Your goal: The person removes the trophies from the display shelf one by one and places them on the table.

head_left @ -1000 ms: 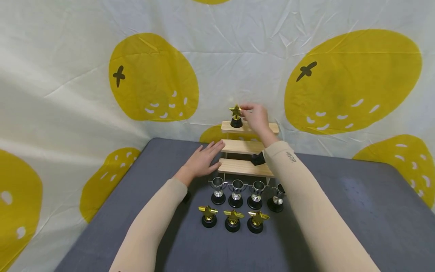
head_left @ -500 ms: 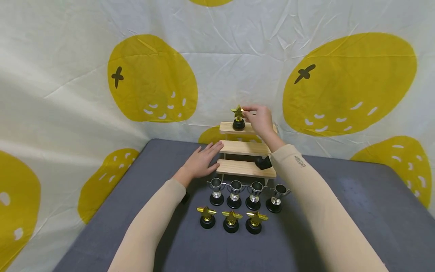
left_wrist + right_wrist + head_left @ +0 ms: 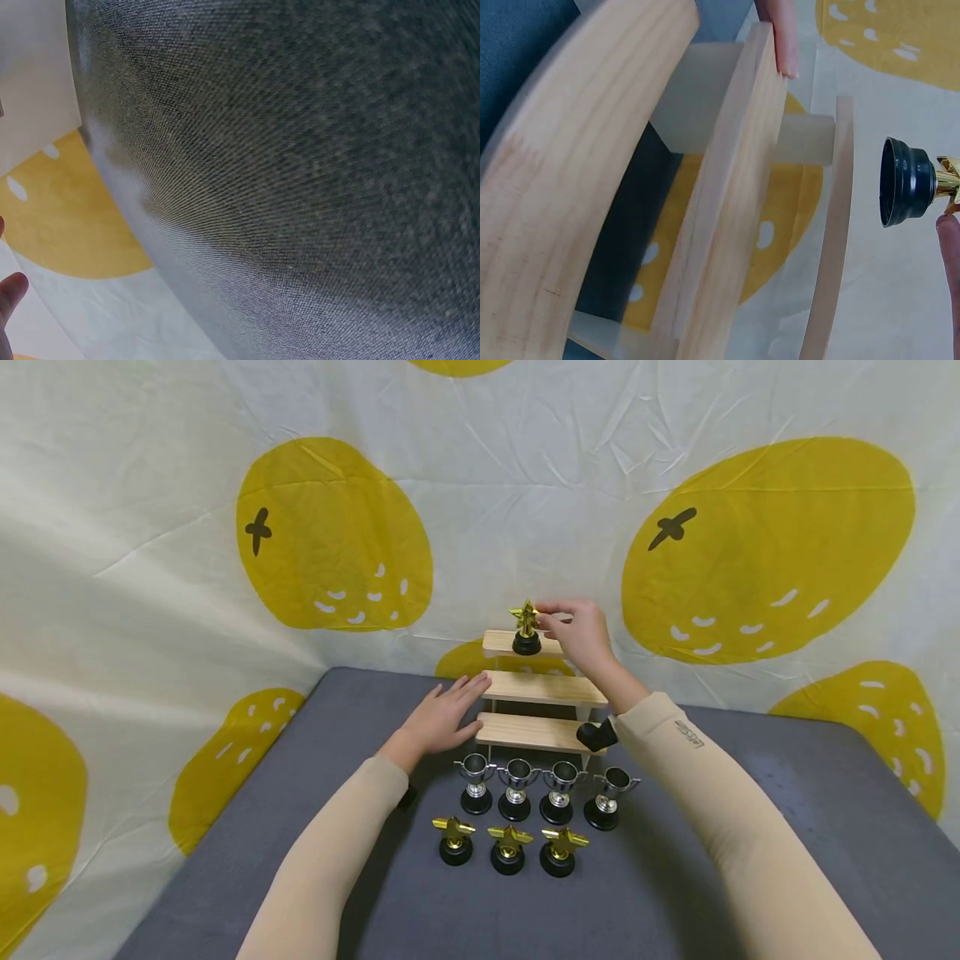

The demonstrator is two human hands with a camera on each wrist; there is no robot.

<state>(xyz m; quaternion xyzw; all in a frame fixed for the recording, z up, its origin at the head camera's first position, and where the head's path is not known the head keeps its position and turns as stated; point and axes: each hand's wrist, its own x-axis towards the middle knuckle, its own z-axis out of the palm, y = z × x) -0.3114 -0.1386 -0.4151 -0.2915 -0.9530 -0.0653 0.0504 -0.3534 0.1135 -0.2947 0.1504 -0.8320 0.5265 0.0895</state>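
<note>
My right hand pinches a gold star trophy by its star, upright over the left half of the top step of a three-step wooden display stand. In the right wrist view, a gap shows between the trophy's black base and the top board. My left hand lies with fingers extended at the left ends of the middle and lower steps. Part of a finger of it shows behind the middle board. The left wrist view catches just a fingertip at its edge.
In front of the stand is a row of several silver cup trophies. Nearer to me stand three more gold star trophies. A grey cloth covers the table, and a white curtain with yellow fruit prints hangs close behind the stand.
My right hand has brought the star trophy slightly right and toward me over the top step, and the star has turned a little. My left hand stays at the stand.
</note>
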